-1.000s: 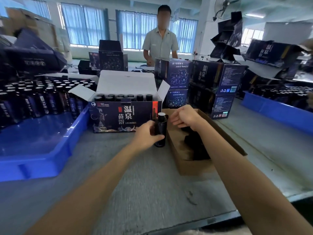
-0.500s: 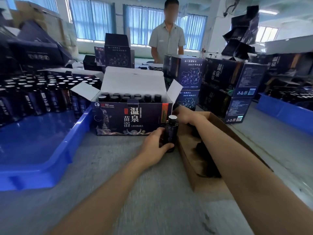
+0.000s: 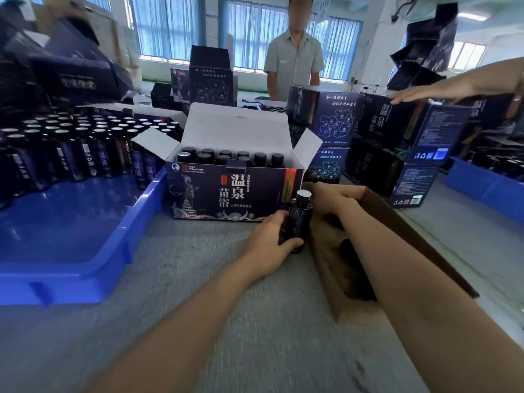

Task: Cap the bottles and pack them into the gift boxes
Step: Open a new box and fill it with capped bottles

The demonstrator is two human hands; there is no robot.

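A dark bottle [image 3: 300, 219] with a bare silver top stands on the grey table, and my left hand [image 3: 269, 245] grips its body. Just behind it is an open gift box [image 3: 226, 194] holding two rows of black-capped bottles. My right hand [image 3: 330, 198] reaches into the far end of a brown cardboard box [image 3: 411, 231] to the right of the bottle. Its fingers curl down inside and their tips are hidden. A dark pile of caps [image 3: 354, 279] lies in that box beside my forearm.
A blue tray [image 3: 71, 236] at the left holds several uncapped bottles [image 3: 71, 148]. Closed gift boxes [image 3: 411, 148] are stacked behind at the right, with another person's hand [image 3: 425, 93] resting on top. A person [image 3: 293, 58] stands across the table. A second blue tray [image 3: 482, 185] is far right.
My right hand has left the bottle's top and dropped into the cardboard box. My left hand keeps its grip on the bottle. Another person's hand has appeared at the upper right.
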